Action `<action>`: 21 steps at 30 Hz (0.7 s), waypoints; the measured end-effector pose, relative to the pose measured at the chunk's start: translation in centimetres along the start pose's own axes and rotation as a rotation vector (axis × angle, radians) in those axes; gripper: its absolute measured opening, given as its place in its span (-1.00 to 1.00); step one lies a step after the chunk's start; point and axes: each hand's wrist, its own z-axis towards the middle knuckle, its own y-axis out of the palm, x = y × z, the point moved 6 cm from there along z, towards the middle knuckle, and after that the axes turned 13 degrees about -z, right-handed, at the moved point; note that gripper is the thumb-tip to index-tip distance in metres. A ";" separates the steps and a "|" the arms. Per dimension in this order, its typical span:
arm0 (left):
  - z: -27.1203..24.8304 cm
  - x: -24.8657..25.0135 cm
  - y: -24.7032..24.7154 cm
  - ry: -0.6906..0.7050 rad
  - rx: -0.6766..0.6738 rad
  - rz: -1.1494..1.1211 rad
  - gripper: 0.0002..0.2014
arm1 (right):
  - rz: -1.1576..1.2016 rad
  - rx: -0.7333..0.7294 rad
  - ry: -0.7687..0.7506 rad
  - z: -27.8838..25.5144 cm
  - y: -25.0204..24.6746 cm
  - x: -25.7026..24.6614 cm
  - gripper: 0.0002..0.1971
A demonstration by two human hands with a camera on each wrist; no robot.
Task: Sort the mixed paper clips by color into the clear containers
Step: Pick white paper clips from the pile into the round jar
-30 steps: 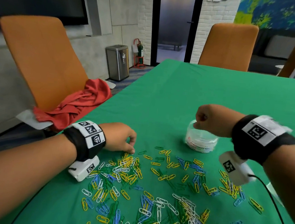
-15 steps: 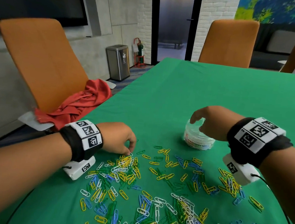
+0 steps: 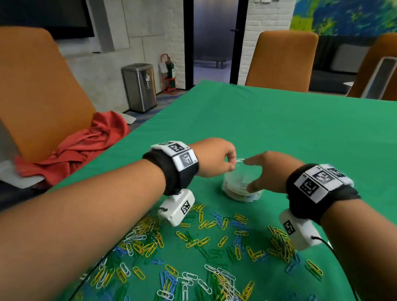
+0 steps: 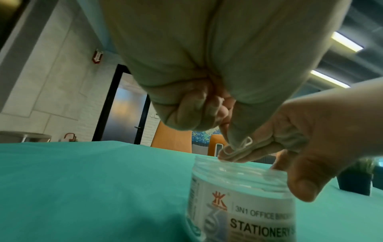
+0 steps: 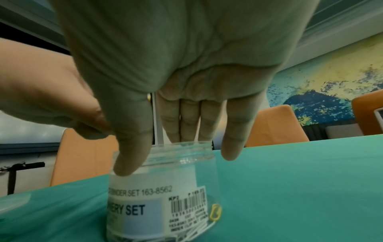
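Note:
A clear jar with a "STATIONERY SET" label stands open on the green table. My right hand holds its rim, thumb on the near wall and fingers behind it; the right wrist view shows this grip on the jar. My left hand hovers over the jar's left rim. In the left wrist view it pinches a white paper clip just above the jar mouth. Mixed paper clips in yellow, white, blue and green lie scattered nearer to me.
The green cloth-covered table stretches far beyond the jar. An orange chair with a red cloth stands at the left edge. Two more orange chairs stand at the far side. A yellow clip shows at the jar's base.
My left hand rose from the clip pile and moved right to the jar with a white clip. My right hand dropped onto the jar's rim and took hold.

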 end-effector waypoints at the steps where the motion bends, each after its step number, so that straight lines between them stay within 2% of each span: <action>1: 0.8 0.6 0.5 0.001 -0.014 0.011 -0.91 | 0.006 -0.005 -0.003 -0.1 0.0 0.1 -0.19; 6: 2.6 2.1 2.6 0.010 -0.128 0.007 -0.88 | -0.011 -0.014 -0.026 -0.4 0.2 0.2 -0.36; 10: 2.3 0.9 2.0 -0.029 -0.115 -0.205 -0.78 | 0.015 0.004 -0.032 -0.2 0.8 0.5 -0.33; 13: 0.9 -0.2 0.4 -0.005 -0.030 -0.309 -0.80 | 0.039 0.025 -0.014 -0.2 0.9 0.9 -0.23; 16: -2.2 -1.6 -0.4 0.008 -0.006 -0.169 -0.85 | 0.065 0.035 -0.003 -0.3 1.3 0.9 -0.22; 19: -6.6 -3.0 1.0 -0.058 -0.201 0.045 -0.91 | 0.084 0.040 0.002 -0.5 1.4 0.8 -0.23; 21: -9.6 -4.3 1.5 -0.118 -0.279 0.106 -0.90 | 0.072 0.041 0.005 -0.7 1.4 0.8 -0.22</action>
